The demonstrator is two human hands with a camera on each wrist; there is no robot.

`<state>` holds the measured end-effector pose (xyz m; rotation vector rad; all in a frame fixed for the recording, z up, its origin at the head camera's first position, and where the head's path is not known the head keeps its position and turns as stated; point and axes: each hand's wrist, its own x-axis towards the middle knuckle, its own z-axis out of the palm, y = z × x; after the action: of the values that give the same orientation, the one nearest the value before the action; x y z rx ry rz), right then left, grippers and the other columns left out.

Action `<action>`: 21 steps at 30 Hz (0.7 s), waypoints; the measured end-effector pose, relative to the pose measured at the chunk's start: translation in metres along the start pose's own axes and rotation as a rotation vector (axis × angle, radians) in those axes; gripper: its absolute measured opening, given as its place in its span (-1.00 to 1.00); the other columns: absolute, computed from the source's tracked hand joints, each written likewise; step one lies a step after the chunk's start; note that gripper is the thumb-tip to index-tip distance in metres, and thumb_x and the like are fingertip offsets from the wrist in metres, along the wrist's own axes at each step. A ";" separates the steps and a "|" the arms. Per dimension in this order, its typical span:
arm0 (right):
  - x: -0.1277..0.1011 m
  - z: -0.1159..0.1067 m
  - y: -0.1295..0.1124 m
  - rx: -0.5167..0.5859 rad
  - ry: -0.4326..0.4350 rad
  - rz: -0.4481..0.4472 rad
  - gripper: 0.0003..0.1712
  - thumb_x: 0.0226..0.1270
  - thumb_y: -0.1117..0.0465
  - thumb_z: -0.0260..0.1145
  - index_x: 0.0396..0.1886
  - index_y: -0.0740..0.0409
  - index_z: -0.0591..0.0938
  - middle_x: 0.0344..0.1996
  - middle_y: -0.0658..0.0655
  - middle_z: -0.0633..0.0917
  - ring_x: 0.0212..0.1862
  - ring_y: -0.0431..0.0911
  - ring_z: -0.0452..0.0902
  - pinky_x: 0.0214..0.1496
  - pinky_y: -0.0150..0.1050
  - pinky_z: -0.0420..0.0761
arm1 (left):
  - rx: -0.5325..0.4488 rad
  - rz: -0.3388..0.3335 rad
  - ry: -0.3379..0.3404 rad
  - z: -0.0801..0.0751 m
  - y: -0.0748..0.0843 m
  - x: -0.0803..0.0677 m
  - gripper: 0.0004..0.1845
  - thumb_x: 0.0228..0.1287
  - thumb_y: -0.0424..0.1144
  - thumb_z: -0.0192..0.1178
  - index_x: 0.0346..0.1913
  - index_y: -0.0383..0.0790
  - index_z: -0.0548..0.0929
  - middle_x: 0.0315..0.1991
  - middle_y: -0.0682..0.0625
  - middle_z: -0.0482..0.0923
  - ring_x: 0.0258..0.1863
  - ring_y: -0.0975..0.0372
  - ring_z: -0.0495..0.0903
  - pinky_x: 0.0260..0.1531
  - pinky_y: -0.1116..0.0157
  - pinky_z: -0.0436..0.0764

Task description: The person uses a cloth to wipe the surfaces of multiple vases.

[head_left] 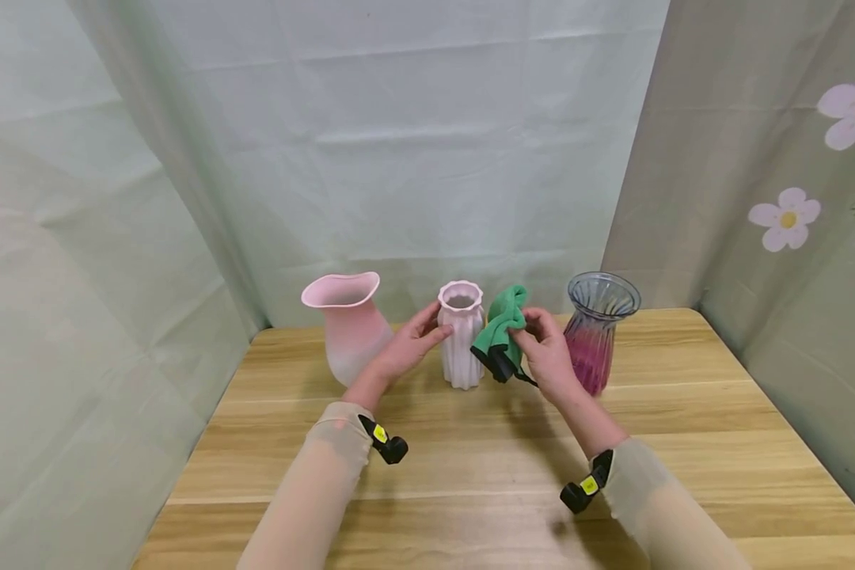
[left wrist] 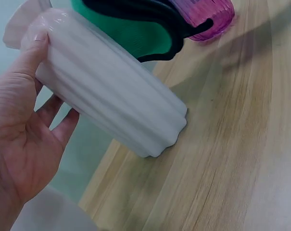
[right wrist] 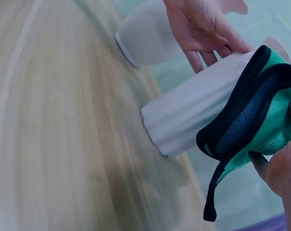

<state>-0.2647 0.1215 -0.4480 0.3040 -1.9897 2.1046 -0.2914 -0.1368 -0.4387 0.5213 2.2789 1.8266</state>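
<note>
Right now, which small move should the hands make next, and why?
Probably bring the green cloth sideways onto the white ribbed vase. The right hand pinches the cloth right beside the vase, near its rim, and the left hand already steadies the vase on the wooden table.

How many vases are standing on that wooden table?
3: a pink vase on the left, a white ribbed vase in the middle touched by the left hand, and a purple glass vase on the right. None seems hidden.
</note>
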 end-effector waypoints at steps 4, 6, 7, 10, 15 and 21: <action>0.008 0.011 -0.001 -0.007 -0.045 0.013 -0.70 0.48 0.34 0.31 0.11 0.36 0.52 -0.02 0.07 0.62 0.11 -0.07 0.46 0.04 -0.35 0.54 | -0.011 0.021 -0.004 0.001 -0.001 0.002 -0.26 0.54 -0.07 0.19 0.64 0.10 0.11 0.56 -0.08 0.19 0.50 0.10 0.23 0.42 0.09 0.33; 0.012 0.015 -0.001 -0.012 -0.072 0.016 -0.67 0.48 0.33 0.31 0.15 0.33 0.53 0.03 0.13 0.61 0.13 -0.05 0.46 0.07 -0.33 0.53 | -0.019 0.029 -0.007 0.001 -0.002 0.003 -0.26 0.54 -0.09 0.19 0.64 0.09 0.12 0.56 -0.09 0.20 0.50 0.09 0.24 0.42 0.09 0.33; 0.013 0.016 -0.001 -0.013 -0.084 0.017 -0.65 0.47 0.33 0.32 0.18 0.31 0.54 0.06 0.15 0.61 0.13 -0.05 0.45 0.07 -0.31 0.52 | -0.023 0.032 -0.009 0.001 -0.003 0.003 -0.26 0.54 -0.10 0.19 0.64 0.09 0.12 0.56 -0.10 0.20 0.50 0.09 0.24 0.42 0.09 0.33; 0.015 0.019 -0.002 -0.015 -0.113 0.015 -0.61 0.47 0.34 0.32 0.24 0.27 0.55 0.12 0.21 0.60 0.15 -0.03 0.45 0.08 -0.30 0.53 | -0.034 0.034 -0.010 0.001 -0.004 0.004 -0.26 0.54 -0.10 0.19 0.64 0.10 0.12 0.55 -0.11 0.21 0.49 0.08 0.25 0.41 0.08 0.34; 0.015 0.019 0.000 -0.031 -0.147 0.006 -0.61 0.48 0.29 0.32 0.24 0.28 0.56 0.12 0.25 0.60 0.18 0.01 0.45 0.09 -0.30 0.53 | -0.033 0.028 0.005 0.001 -0.003 0.003 -0.28 0.53 -0.09 0.20 0.63 0.15 0.15 0.52 -0.10 0.26 0.47 0.07 0.28 0.41 0.05 0.34; 0.010 0.018 0.008 -0.100 -0.164 -0.010 -0.67 0.49 0.26 0.33 0.14 0.31 0.56 0.15 0.25 0.57 0.29 0.09 0.45 0.17 -0.21 0.54 | -0.008 0.024 0.008 0.001 -0.002 0.001 -0.27 0.53 -0.07 0.20 0.64 0.15 0.14 0.52 -0.10 0.27 0.47 0.06 0.28 0.41 0.05 0.34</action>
<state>-0.2765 0.1032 -0.4519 0.4805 -2.1713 2.0241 -0.2920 -0.1355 -0.4407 0.5437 2.2798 1.8517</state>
